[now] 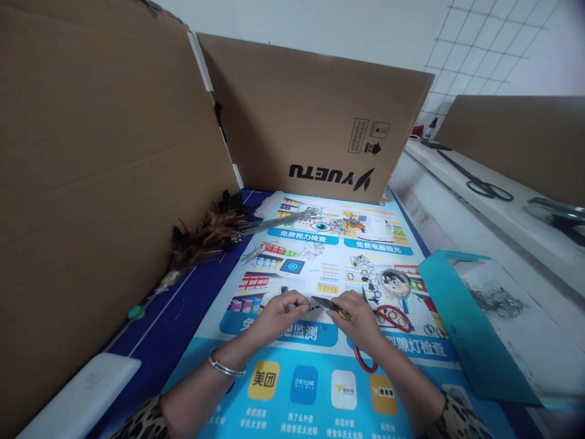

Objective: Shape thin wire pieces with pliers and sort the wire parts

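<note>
Black-jawed pliers [325, 303] with yellow on their handles are gripped in my right hand [359, 317], jaws pointing left. My left hand [284, 314] is closed, thumb and fingertips pinched together just left of the jaws. A small dark piece shows between the pinch and the pliers, too small to name. Red-handled scissors [393, 318] lie partly under my right hand and wrist. Beyond it are a round clear-rimmed dish [395, 285] and several small black loops [365, 277] scattered on the printed mat [292, 352].
Brown feathers [205, 235] and a bundle of thin metal wires [278, 223] lie at the back left. Cardboard panels [311, 116] wall the left and back. At right stands a teal box [466, 341] holding tangled wire. A white device [82, 396] sits front left.
</note>
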The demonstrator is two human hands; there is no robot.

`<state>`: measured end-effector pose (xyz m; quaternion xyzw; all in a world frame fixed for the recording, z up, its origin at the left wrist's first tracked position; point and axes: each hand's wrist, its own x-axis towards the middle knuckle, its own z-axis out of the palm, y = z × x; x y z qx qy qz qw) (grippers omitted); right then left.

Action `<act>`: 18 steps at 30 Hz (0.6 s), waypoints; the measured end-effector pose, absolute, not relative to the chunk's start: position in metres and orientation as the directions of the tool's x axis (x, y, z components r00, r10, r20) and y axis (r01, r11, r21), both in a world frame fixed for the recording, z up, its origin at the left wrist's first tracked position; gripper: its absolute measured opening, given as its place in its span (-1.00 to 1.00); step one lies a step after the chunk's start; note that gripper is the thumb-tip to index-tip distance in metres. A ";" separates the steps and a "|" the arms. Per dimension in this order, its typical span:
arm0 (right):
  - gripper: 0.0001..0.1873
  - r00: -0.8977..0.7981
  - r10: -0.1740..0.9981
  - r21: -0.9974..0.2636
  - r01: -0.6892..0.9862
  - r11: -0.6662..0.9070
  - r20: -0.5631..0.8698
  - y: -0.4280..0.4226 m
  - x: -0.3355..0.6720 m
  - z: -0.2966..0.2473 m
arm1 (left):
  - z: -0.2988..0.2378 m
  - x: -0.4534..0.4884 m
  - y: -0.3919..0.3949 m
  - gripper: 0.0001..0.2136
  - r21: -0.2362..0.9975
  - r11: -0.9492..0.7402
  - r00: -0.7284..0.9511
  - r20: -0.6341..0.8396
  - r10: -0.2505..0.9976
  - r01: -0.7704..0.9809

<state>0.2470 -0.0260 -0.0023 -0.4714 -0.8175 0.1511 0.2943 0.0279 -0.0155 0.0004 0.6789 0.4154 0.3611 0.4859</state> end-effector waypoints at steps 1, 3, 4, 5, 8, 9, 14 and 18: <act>-0.82 -0.379 0.863 -0.534 0.679 0.504 0.333 -0.026 0.247 -0.002 | 0.000 0.028 -0.016 -0.84 0.960 -0.180 0.395 0.083 0.915 0.214; -0.82 -0.375 0.868 -0.547 0.674 0.497 0.326 -0.026 0.247 -0.003 | 0.000 0.027 -0.015 -0.83 0.961 -0.171 0.399 0.072 0.914 0.218; -0.82 -0.375 0.869 -0.552 0.672 0.494 0.322 -0.026 0.247 -0.003 | 0.000 0.027 -0.015 -0.83 0.961 -0.165 0.403 0.063 0.913 0.223; -0.82 -0.375 0.870 -0.555 0.671 0.493 0.320 -0.026 0.247 -0.004 | -0.001 0.027 -0.016 -0.83 0.960 -0.158 0.407 0.053 0.912 0.229; -0.84 -0.377 0.868 -0.555 0.668 0.496 0.322 -0.027 0.245 -0.005 | 0.000 0.027 -0.016 -0.83 0.958 -0.152 0.421 0.037 0.906 0.243; -0.84 -0.379 0.866 -0.553 0.667 0.500 0.325 -0.028 0.244 -0.006 | 0.000 0.027 -0.016 -0.82 0.957 -0.154 0.426 0.036 0.904 0.247; -0.85 -0.382 0.862 -0.549 0.664 0.507 0.334 -0.028 0.243 -0.008 | 0.001 0.028 -0.016 -0.82 0.960 -0.150 0.444 0.030 0.896 0.239; -0.87 -0.376 0.866 -0.563 0.658 0.499 0.328 -0.027 0.243 -0.009 | 0.000 0.028 -0.016 -0.83 0.968 -0.113 0.445 0.001 0.895 0.225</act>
